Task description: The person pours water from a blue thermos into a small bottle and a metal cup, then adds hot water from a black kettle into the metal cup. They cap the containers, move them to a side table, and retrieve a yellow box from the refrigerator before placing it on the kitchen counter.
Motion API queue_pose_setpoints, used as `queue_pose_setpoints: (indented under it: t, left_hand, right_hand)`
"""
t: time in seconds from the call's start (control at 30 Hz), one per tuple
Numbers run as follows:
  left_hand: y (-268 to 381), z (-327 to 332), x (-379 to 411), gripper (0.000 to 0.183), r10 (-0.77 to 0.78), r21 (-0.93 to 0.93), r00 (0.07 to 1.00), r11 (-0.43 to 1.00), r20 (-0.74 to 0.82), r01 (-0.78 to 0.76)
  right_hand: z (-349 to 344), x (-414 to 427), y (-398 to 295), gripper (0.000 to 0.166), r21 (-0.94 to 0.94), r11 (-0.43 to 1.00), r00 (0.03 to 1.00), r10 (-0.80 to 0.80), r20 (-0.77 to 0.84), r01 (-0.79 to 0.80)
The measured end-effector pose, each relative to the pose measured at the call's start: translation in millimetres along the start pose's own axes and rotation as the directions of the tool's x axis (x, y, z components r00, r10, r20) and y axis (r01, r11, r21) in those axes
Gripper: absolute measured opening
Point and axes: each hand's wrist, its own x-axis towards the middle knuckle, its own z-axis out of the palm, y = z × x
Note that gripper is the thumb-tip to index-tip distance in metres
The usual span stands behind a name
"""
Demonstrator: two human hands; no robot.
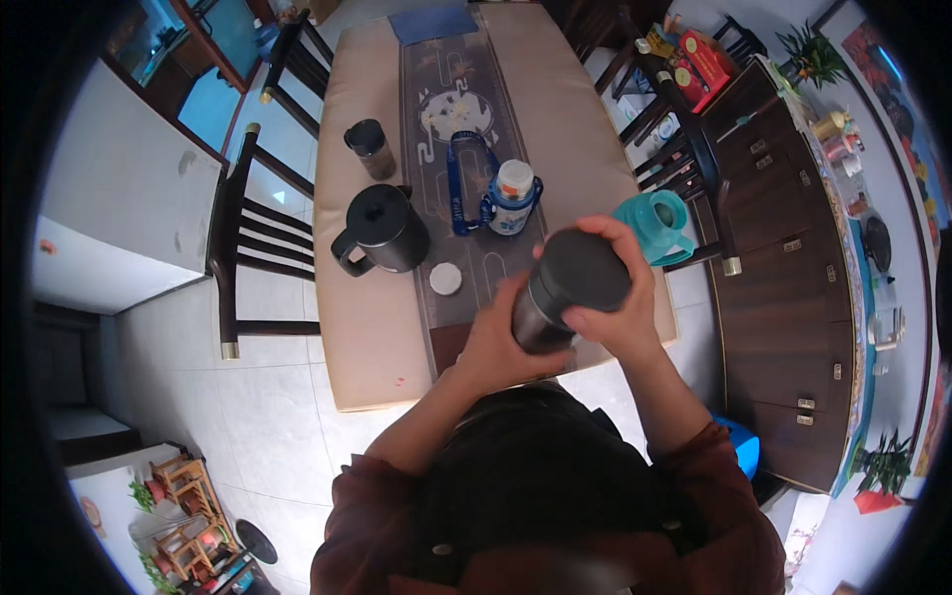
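My left hand (494,346) is wrapped round the lower body of a dark tumbler (537,323) with a black lid, tilted above the near end of the table. My right hand (625,297) grips the lid (584,269) from the right side. Beyond them on the table runner stands a blue and white bottle (512,201) with a blue strap (455,186). A round white cap (445,279) lies left of the hands. Farther left are a black jug (383,230) and a cup with a black lid (372,149). A teal jug (654,223) stands at the right edge.
The table (364,342) has a patterned runner (468,256) and a blue cloth (433,24) at its far end. Dark wooden chairs stand at the left (236,245) and right (714,171). A dark wooden cabinet (781,297) lines the right side, with a red box (695,71) near its far end.
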Motion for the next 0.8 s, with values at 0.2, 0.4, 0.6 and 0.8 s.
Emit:
queue_pose_setpoints:
  t: [0.2, 0.4, 0.6, 0.8]
  left_hand:
    - [15, -20, -9, 0.093, -0.012, -0.365, 0.754, 0.869, 0.657, 0.332]
    - [39, -33, -10, 0.099, -0.012, -0.326, 0.923, 0.934, 0.386, 0.148]
    - [29, -12, -3, 0.099, -0.163, -0.122, 0.984, 0.978, 0.070, 0.171]
    - [22, -21, -11, 0.086, -0.173, -0.315, 0.944, 0.913, 0.280, 0.261]
  right_hand:
    - [11, 16, -11, 0.110, 0.722, 0.642, 0.716, -0.375, 0.589, -0.258]
    - [-10, 27, -29, 0.110, 0.268, 0.953, 0.980, 0.099, 0.174, -0.144]
    - [6, -5, -20, 0.081, 0.144, 0.977, 0.985, -0.164, 0.053, 0.155]
    - [-25, 33, -35, 0.074, 0.828, 0.550, 0.986, -0.050, 0.159, -0.106]
